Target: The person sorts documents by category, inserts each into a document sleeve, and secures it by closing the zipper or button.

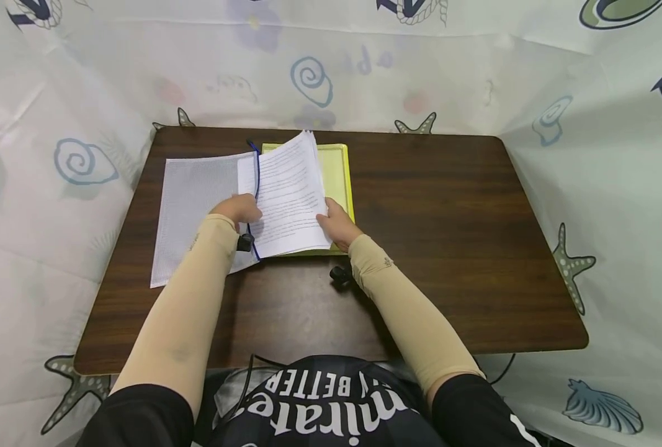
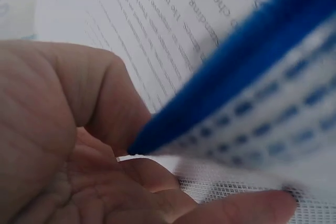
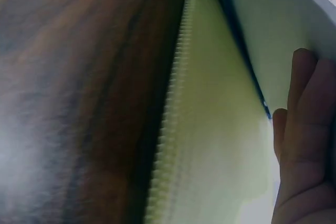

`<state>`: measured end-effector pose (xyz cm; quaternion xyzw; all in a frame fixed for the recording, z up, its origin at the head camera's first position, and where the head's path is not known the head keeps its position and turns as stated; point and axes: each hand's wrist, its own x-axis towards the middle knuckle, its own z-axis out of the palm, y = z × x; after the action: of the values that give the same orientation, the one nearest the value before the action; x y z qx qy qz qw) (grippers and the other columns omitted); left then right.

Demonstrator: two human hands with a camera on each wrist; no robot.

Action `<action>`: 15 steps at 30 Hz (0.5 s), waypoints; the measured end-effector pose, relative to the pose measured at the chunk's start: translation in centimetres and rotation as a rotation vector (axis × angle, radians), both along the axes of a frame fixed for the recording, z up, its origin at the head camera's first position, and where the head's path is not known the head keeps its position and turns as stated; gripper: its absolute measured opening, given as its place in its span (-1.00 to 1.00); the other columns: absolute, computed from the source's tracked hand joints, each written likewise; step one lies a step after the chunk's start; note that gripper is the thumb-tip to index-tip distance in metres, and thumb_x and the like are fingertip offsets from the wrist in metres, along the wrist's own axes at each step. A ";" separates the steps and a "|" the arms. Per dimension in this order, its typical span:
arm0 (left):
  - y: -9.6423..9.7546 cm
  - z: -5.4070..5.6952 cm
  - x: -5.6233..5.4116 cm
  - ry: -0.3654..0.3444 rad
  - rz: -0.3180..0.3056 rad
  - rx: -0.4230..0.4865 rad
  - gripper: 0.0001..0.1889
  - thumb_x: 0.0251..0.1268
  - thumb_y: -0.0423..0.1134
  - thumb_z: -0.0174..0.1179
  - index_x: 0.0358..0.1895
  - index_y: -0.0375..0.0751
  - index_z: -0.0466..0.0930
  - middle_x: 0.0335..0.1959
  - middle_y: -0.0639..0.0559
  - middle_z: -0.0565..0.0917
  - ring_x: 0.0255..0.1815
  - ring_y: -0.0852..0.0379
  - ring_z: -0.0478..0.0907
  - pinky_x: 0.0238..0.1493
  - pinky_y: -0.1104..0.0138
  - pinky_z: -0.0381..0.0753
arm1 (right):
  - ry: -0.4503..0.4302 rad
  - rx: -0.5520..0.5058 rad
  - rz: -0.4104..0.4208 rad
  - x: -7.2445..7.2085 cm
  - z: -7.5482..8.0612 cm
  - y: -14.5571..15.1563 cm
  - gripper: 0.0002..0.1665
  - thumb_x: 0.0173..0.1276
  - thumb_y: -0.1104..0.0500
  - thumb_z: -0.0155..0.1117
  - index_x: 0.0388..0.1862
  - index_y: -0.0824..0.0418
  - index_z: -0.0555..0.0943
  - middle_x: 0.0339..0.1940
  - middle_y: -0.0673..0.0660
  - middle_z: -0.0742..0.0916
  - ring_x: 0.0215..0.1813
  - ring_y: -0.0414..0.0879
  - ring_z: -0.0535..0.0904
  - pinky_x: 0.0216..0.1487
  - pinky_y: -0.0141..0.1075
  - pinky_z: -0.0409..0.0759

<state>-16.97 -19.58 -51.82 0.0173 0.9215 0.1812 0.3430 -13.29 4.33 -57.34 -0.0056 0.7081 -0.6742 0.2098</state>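
Observation:
A white mesh zip pouch (image 1: pixel 196 186) with a blue edge (image 1: pixel 259 174) lies on the left of the table. A stack of printed paper sheets (image 1: pixel 288 192) reaches out of it to the right, its left strip showing whiter at the pouch's blue edge. My left hand (image 1: pixel 240 210) pinches the blue edge (image 2: pixel 210 82) between thumb and finger, close up in the left wrist view. My right hand (image 1: pixel 339 225) grips the stack's right edge, thumb on top and fingers (image 3: pixel 310 124) underneath. Below the sheets lies a yellow folder or pouch (image 1: pixel 339 167).
The dark wooden table (image 1: pixel 448 236) stretches right of the yellow item. A printed white curtain (image 1: pixel 353 74) hangs behind and at both sides. A black wrist device (image 1: pixel 340 275) sits by the right wrist, another (image 1: pixel 245 242) by the left.

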 end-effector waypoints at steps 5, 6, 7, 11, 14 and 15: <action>-0.2 -0.1 0.6 0.012 -0.015 -0.017 -0.38 0.39 -0.38 -0.24 0.45 -0.73 0.04 0.48 -0.70 -0.06 0.13 -0.48 0.48 -0.17 0.09 0.73 | -0.016 -0.005 0.004 0.4 0.0 -1.0 -0.45 0.67 0.32 -0.18 0.57 0.27 0.15 0.23 0.31 0.57 0.03 0.09 0.65 -0.10 -0.15 0.68; -0.3 -0.2 0.6 0.014 -0.016 -0.021 -0.37 0.39 -0.38 -0.24 0.45 -0.74 0.02 0.49 -0.70 -0.07 0.15 -0.48 0.45 -0.16 0.09 0.72 | -0.033 0.000 0.008 0.6 -0.1 -1.2 -0.44 0.68 0.29 -0.19 0.58 0.26 0.12 0.24 0.31 0.56 0.04 0.09 0.65 -0.09 -0.15 0.68; -0.3 -0.2 0.7 0.017 -0.013 -0.024 -0.37 0.40 -0.38 -0.24 0.45 -0.74 0.02 0.49 -0.70 -0.07 0.18 -0.48 0.42 -0.21 0.11 0.72 | -0.048 0.014 0.006 0.7 -0.1 -1.3 -0.43 0.68 0.25 -0.18 0.59 0.26 0.09 0.25 0.31 0.55 0.05 0.09 0.65 -0.07 -0.15 0.68; -0.3 -0.2 0.9 0.028 0.000 -0.032 -0.37 0.46 -0.33 -0.21 0.46 -0.73 0.04 0.51 -0.67 -0.10 0.16 -0.43 0.46 -0.21 0.14 0.68 | -0.070 0.078 -0.016 1.3 -0.1 -1.1 -0.39 0.69 0.19 -0.12 0.61 0.26 0.06 0.32 0.32 0.53 0.15 0.10 0.63 0.02 -0.10 0.67; -0.2 -0.2 1.1 0.047 -0.021 -0.046 -0.40 0.46 -0.32 -0.19 0.42 -0.74 0.13 0.50 -0.64 -0.01 0.39 -0.46 0.30 0.19 0.03 0.54 | -0.042 0.125 -0.016 1.7 -0.1 -0.7 -0.38 0.64 0.27 -0.04 0.60 0.27 0.13 0.29 0.36 0.57 0.16 0.15 0.65 0.02 -0.05 0.68; -0.2 -0.2 1.2 0.050 -0.026 -0.051 -0.42 0.46 -0.33 -0.19 0.40 -0.73 0.17 0.50 -0.63 0.02 0.47 -0.48 0.17 0.32 -0.04 0.43 | -0.027 0.138 -0.009 1.8 -0.2 -0.7 -0.38 0.62 0.32 -0.03 0.59 0.28 0.16 0.26 0.39 0.60 0.14 0.17 0.66 0.00 -0.05 0.69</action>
<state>-15.77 -19.79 -52.05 0.0252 0.9339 0.1524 0.3225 -11.49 3.62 -57.52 0.0210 0.7500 -0.6247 0.2164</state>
